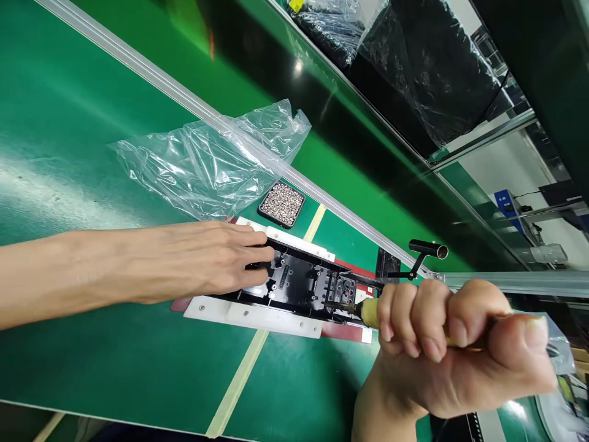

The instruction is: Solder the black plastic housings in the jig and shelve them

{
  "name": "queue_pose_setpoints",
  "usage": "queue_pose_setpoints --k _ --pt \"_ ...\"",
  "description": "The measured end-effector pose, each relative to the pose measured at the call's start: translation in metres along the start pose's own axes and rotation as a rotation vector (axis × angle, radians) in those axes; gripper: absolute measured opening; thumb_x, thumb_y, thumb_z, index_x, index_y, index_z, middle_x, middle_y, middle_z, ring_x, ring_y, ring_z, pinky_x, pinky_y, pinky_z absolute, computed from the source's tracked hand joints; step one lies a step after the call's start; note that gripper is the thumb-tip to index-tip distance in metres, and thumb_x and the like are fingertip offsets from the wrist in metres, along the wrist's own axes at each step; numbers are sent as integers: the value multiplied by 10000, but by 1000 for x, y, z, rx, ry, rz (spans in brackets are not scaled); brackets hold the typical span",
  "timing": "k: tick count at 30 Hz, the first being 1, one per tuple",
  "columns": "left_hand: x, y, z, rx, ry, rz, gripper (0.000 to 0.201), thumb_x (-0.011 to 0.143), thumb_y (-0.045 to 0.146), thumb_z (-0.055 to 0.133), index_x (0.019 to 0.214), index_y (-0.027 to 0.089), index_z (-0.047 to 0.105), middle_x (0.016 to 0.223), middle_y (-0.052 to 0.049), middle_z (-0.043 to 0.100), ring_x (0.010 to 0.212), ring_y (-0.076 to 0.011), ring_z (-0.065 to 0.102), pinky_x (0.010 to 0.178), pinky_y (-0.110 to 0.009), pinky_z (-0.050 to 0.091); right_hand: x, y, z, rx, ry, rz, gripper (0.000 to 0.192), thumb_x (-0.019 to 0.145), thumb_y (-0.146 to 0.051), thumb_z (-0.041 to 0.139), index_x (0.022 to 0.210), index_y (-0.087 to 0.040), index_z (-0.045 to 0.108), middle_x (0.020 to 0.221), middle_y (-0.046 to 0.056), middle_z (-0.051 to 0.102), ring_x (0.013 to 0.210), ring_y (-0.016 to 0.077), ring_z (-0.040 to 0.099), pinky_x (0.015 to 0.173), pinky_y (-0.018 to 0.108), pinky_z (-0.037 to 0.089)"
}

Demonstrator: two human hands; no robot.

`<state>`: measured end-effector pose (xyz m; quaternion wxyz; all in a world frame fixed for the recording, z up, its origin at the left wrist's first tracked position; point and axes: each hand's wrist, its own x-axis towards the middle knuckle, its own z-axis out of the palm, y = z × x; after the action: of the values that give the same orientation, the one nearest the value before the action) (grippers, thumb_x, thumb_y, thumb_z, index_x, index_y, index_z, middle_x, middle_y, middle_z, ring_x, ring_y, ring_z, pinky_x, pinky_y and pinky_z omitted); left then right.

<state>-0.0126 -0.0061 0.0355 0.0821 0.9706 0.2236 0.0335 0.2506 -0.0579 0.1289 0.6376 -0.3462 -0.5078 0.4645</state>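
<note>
Right hand [442, 350], nearest the viewer: the fingers are curled fully closed around a yellow-handled driver [369, 313], the thumb extended to the right. The driver's dark shaft points left, its tip over the right-hand portion of a long black part [297, 279]; whether tip and part touch cannot be told.

The part lies to the left of the right hand's fingers and extends beneath those of the left hand [225, 255]. Its long axis runs left to right with a slight downward slant, the end with round holes directed right. It sits between a near white rail [257, 319] and a far white rail [301, 242], over a red base [343, 331] on the green bench [115, 356].

The left hand's fingers are extended, slightly bent and a little spread, resting over the part's left end; its thumb is hidden, so any grip cannot be judged.

Beyond the far rail stands a dark tray [273, 221] of small metallic pieces. A crumpled clear bag [207, 166] lies behind, across a metal bar [151, 73].
</note>
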Motion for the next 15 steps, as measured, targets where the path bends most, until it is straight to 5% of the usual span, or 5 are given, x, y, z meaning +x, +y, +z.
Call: queue_pose_setpoints --k 3,15 --pt "-1 -8 -8 -55 -59 86 585 528 88 708 1090 230 631 1196 -72 649 1184 -315 551 982 -393 496 -2 6 0 0 -43 -2 314 940 -322 356 648 -209 344 433 -70 301 345 88 345 379 249 408" --pt "-1 -9 1 -38 -20 81 574 492 64 692 1035 224 603 1180 -77 634 1147 -321 552 953 -406 503 -7 17 3 -19 -60 -12 305 941 -314 277 662 -202 326 451 -61 296 366 80 327 402 232 402"
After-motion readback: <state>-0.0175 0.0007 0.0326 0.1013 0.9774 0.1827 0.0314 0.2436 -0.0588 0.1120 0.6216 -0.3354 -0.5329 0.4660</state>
